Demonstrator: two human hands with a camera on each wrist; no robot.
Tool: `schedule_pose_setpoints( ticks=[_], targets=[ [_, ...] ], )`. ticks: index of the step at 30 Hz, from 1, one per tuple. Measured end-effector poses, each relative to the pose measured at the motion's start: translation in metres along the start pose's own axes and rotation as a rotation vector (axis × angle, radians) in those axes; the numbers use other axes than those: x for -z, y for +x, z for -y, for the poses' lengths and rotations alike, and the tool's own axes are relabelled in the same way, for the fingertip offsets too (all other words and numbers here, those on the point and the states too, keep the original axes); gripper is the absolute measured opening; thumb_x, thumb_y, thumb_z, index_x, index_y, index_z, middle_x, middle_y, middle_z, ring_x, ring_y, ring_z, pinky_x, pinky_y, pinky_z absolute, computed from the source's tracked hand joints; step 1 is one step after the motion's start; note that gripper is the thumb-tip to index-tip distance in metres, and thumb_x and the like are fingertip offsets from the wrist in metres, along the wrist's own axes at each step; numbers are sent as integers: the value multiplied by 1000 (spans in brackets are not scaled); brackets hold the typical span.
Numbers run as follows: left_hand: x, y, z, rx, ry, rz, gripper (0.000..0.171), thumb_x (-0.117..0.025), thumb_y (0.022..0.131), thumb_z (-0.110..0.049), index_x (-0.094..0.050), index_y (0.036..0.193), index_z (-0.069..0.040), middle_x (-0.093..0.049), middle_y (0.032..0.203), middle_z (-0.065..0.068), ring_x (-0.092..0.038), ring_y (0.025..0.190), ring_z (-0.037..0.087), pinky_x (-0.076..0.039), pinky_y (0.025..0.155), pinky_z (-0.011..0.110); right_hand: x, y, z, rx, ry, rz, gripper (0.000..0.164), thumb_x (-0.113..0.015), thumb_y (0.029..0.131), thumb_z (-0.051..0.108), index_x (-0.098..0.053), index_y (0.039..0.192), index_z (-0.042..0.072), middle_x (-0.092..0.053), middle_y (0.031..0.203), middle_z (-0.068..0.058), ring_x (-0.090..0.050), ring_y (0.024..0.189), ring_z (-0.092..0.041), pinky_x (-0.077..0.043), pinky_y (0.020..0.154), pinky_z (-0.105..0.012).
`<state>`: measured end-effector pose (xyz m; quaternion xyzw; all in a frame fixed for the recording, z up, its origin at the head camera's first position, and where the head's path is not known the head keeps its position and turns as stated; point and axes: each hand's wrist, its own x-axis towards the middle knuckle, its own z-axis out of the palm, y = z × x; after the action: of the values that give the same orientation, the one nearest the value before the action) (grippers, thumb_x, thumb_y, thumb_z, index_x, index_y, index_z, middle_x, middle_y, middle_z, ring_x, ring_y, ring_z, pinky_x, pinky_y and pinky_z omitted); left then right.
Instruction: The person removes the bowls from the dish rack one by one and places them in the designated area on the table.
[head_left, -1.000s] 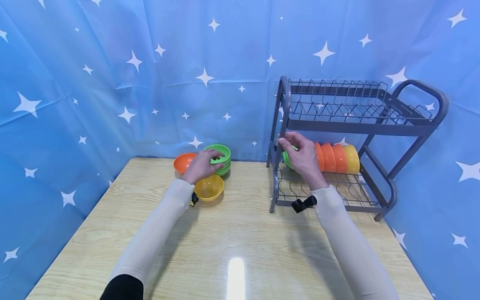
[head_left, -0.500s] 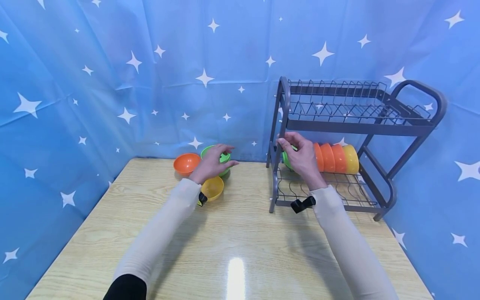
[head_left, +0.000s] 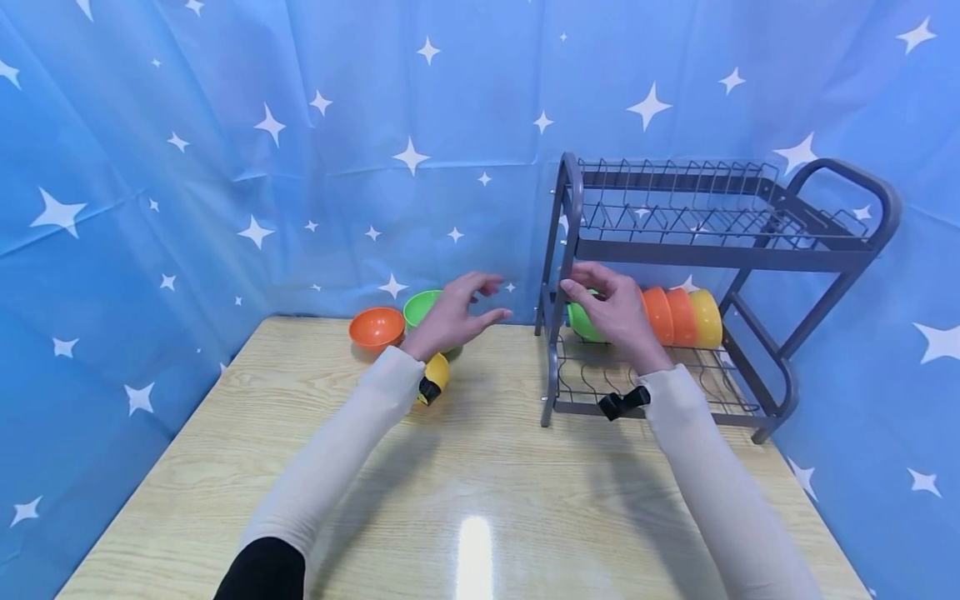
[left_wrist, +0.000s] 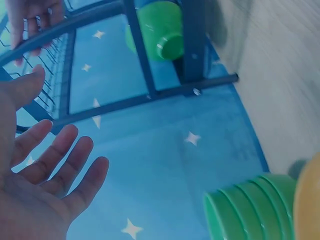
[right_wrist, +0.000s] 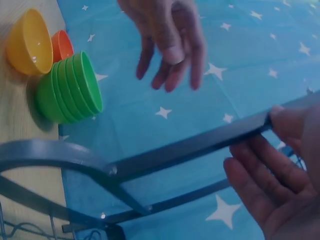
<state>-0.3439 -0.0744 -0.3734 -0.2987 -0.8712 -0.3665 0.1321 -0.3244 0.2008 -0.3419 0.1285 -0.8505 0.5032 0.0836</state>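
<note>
My left hand hovers above the table between the bowls at the left and the dish rack, its fingers spread and the palm bare in the left wrist view. Behind it stand a stack of green bowls, an orange bowl and a yellow bowl. My right hand is at the rack's left front post, thumb on one side and fingers on the other. Behind that hand, a green bowl lies sideways on the lower tier, followed by orange bowls and a yellow bowl.
A dark two-tier dish rack stands at the back right of the wooden table. Its upper tier is a wire basket. A blue curtain with white stars closes off the back and sides.
My left hand has moved right, away from the green bowls toward the rack. My right hand has shifted slightly right, showing more of the sideways green bowl.
</note>
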Motion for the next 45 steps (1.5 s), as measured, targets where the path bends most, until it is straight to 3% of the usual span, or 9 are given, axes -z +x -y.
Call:
schedule_pose_setpoints(
  ticks=[5,14,18,25,30,36,40,45],
  targets=[
    [-5,9,-16,-31,-58,-27,57,-76,94,-33,-56,145,-17,-66,125,4,-61,114,17,-55,97,32,5,0,-10,1,2,22,54,-64,96,58,-66,135,21,-62,138,-5,-52,133,-27,-42,117,-52],
    [-14,25,-47,-75,-167,-60,66,-77,93,-32,-50,151,-17,-67,130,5,-63,121,18,-56,101,33,12,8,-35,70,-102,-62,46,-64,101,44,-64,138,17,-57,146,-7,-45,139,-28,-37,121,-53],
    [-18,32,-60,-71,-251,-54,65,-76,94,-30,-48,151,-15,-67,128,7,-63,120,18,-56,103,35,12,12,-47,48,-215,-74,49,-65,101,37,-57,146,18,-53,151,-11,-45,141,-34,-38,119,-58],
    [-24,43,-79,0,-361,-55,59,-75,95,-25,-51,148,-14,-69,123,7,-67,113,16,-57,97,22,8,17,-66,-23,-348,-36,58,-67,101,32,-48,153,16,-47,154,-19,-46,138,-42,-42,113,-64],
    [-29,50,-84,45,-397,-88,52,-74,96,-25,-54,142,-11,-71,121,7,-68,111,15,-57,94,20,6,18,-73,-32,-366,-42,59,-67,100,25,-46,153,10,-48,150,-24,-47,134,-44,-43,111,-64],
    [-34,56,-84,60,-377,-130,39,-71,98,-21,-60,134,-8,-71,115,8,-69,106,16,-58,90,20,3,19,-76,-37,-344,-84,58,-67,100,18,-46,151,1,-57,143,-25,-57,129,-42,-48,107,-59],
    [-37,56,-82,52,-352,-148,30,-69,99,-16,-64,127,-7,-71,110,9,-69,99,15,-59,85,19,-1,20,-75,-67,-343,-114,53,-65,100,16,-49,147,-3,-60,139,-27,-64,121,-42,-54,101,-56],
    [-40,57,-82,32,-359,-169,23,-69,99,-14,-65,120,-6,-71,104,9,-67,92,15,-58,78,17,-3,20,-72,-85,-426,-154,48,-66,98,18,-57,139,-7,-68,127,-27,-66,115,-42,-55,98,-56]
  ],
)
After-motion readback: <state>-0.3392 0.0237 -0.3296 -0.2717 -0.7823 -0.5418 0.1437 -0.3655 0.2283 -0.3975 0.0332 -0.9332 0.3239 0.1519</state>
